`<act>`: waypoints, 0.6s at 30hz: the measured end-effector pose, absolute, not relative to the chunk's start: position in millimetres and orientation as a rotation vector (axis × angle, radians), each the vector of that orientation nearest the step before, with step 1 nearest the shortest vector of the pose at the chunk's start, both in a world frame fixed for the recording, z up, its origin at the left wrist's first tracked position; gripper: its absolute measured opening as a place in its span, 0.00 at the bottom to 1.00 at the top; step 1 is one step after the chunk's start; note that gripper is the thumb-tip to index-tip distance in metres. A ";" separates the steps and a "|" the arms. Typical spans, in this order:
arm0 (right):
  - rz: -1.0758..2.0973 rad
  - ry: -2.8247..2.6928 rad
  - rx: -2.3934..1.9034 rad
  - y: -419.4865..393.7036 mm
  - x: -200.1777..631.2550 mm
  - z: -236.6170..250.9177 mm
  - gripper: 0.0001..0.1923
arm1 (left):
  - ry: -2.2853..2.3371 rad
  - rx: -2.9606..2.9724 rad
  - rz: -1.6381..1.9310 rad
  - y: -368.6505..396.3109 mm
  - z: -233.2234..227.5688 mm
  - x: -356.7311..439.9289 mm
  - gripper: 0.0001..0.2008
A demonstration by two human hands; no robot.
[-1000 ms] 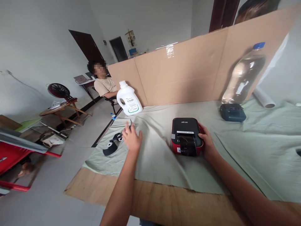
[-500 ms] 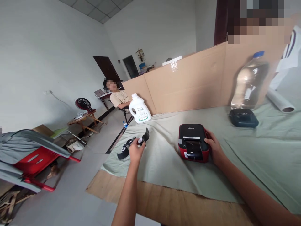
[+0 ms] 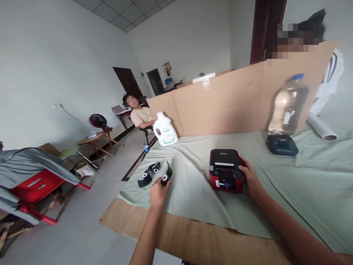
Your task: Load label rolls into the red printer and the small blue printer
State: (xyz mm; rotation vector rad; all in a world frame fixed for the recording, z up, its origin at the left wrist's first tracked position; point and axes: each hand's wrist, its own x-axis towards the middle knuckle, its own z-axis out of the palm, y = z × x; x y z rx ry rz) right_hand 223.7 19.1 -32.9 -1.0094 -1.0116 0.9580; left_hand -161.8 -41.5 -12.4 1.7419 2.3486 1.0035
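My left hand (image 3: 158, 191) holds a small black roll with a white core (image 3: 166, 176), lifted a little above the green cloth (image 3: 190, 187). More black rolls (image 3: 149, 173) lie on the cloth just left of it. My right hand (image 3: 249, 179) rests against the right side of a red and black label printer (image 3: 225, 169), which sits on the cloth with its front flap toward me.
A cardboard screen (image 3: 226, 101) stands along the table's far edge, with a person behind it at the right. A white jug (image 3: 164, 130), a clear water bottle (image 3: 287, 106), a dark blue device (image 3: 282, 145) and a paper tube (image 3: 321, 127) are on the table. Another person sits at the left.
My left hand reached to the black rolls, took one and drew it back toward me. My right hand stayed on the printer. The view tilted up.
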 end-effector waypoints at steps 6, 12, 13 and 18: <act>0.862 -1.179 -1.136 1.5 237.9 -18.1 0.22 | 2.703 1.538 0.611 -60.4 7.6 -152.3 0.15; 0.910 -1.595 -1.053 -32.7 271.3 -30.9 0.38 | 2.356 1.871 0.976 -78.8 25.6 -91.6 0.24; 0.890 -1.661 -1.073 -36.1 271.0 -33.2 0.44 | 2.130 1.900 1.022 -73.7 26.5 -75.1 0.23; 0.756 -1.727 -1.248 -36.9 246.0 -24.2 0.54 | 1.409 1.622 1.053 -17.6 23.8 -10.5 0.27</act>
